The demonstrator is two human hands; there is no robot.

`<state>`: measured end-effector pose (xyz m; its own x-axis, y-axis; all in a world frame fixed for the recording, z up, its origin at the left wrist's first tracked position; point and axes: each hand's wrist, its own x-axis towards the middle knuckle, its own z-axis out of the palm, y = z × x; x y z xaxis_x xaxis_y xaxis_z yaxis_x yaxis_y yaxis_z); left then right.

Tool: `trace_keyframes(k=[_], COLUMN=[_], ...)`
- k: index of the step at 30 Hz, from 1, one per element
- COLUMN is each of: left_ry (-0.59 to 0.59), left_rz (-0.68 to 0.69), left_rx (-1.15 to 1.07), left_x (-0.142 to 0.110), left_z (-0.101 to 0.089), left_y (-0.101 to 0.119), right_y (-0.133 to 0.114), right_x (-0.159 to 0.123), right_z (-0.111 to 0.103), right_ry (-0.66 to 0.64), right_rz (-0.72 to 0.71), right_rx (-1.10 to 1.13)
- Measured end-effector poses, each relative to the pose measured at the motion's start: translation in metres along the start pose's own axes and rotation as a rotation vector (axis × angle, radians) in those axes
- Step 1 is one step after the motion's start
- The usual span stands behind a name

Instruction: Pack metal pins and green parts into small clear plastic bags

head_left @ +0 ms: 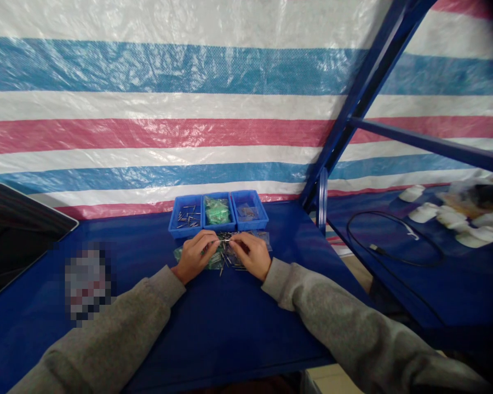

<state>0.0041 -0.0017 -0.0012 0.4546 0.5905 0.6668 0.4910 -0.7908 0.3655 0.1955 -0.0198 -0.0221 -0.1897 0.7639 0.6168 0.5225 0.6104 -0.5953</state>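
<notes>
The blue table point(230, 328) is running down to its near edge at six o'clock, leaving the forearms room, while a striped sheet point(148, 134) is closing off the far side at twelve. At the clock's centre, the left hand point(194, 255) and right hand point(252, 254) are both pinching, fingertips nearly meeting on a thin metal pin point(224, 241) over a loose pile of pins point(225, 259). Three blue bins point(219, 226) are sitting just beyond at twelve; a blue post point(321, 200) is blocking two, a dark panel point(20, 235) nine.
</notes>
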Motion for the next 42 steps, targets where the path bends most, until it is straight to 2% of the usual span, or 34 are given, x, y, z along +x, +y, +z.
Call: trace_keyframes(k=[8, 17, 31, 42], left_ry=[-0.031, 0.037, -0.087, -0.086], left_rz=[0.019, 0.055, -0.044, -0.091], left_rx=[0.001, 0.001, 0.005, 0.031], left_x=[0.0003, -0.0021, -0.0019, -0.0056], left_z=[-0.0001, 0.0022, 0.0016, 0.0047], left_y=[-0.0019, -0.0035, -0.0037, -0.0078], right_y=[0.0008, 0.002, 0.0033, 0.0026], right_x=[0.0003, -0.0001, -0.0008, -0.0005], right_z=[-0.0007, 0.001, 0.0009, 0.0004], right_ry=[-0.019, -0.054, -0.043, -0.067], right_rz=[-0.031, -0.02, -0.025, -0.024], right_rx=[0.002, -0.022, -0.025, -0.032])
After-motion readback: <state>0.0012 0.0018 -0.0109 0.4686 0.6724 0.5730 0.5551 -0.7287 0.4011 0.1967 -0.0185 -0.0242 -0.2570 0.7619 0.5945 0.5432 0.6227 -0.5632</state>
